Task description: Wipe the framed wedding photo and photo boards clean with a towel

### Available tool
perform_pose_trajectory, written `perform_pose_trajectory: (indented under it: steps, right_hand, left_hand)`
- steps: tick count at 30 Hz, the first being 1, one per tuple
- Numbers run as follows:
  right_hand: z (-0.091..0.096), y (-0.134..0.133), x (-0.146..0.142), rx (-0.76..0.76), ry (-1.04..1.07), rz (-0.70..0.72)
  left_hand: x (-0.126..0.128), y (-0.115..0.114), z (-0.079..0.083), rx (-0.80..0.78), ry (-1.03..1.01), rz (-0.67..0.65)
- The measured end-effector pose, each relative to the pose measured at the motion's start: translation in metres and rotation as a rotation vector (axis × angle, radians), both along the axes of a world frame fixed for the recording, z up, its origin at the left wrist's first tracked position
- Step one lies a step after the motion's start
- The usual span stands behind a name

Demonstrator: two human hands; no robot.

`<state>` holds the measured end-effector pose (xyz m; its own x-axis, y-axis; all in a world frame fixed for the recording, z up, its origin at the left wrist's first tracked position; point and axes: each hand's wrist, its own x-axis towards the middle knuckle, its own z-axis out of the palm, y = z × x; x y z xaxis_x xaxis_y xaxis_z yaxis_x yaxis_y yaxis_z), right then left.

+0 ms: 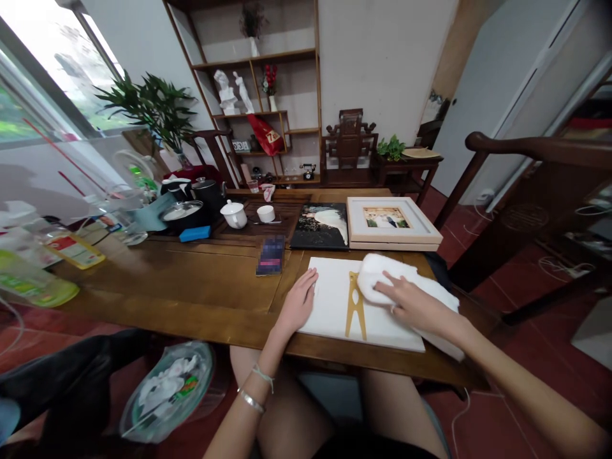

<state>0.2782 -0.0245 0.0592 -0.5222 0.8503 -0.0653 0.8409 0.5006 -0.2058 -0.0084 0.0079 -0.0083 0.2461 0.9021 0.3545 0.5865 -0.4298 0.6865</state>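
A white picture frame lies face down (329,306) at the near edge of the wooden table (191,280), with a gold stand (355,305) on its back. My left hand (299,303) rests flat on the frame's left edge, fingers stretched out. My right hand (411,303) presses a white cloth (382,271) onto the frame's back to the right of the stand, fingers laid over the cloth.
Behind lie a framed photo in a pale frame (389,220), a dark picture (321,224) and a phone (271,255). A tea tray with cups and pots (229,217) sits further back, bottles (29,280) at left. A dark wooden chair (526,191) stands at right.
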Motion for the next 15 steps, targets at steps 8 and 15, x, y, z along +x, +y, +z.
perform_pose_trajectory:
  steps: [8, 15]
  right_hand:
    - [0.013, -0.073, 0.002, -0.172, 0.017, 0.092]
    - [0.0, 0.025, 0.0, 0.046, 0.02, 0.01]
  left_hand:
    - [0.001, 0.0, 0.001, -0.018, 0.032, -0.001]
    - [0.0, -0.001, 0.004, -0.018, 0.017, -0.002]
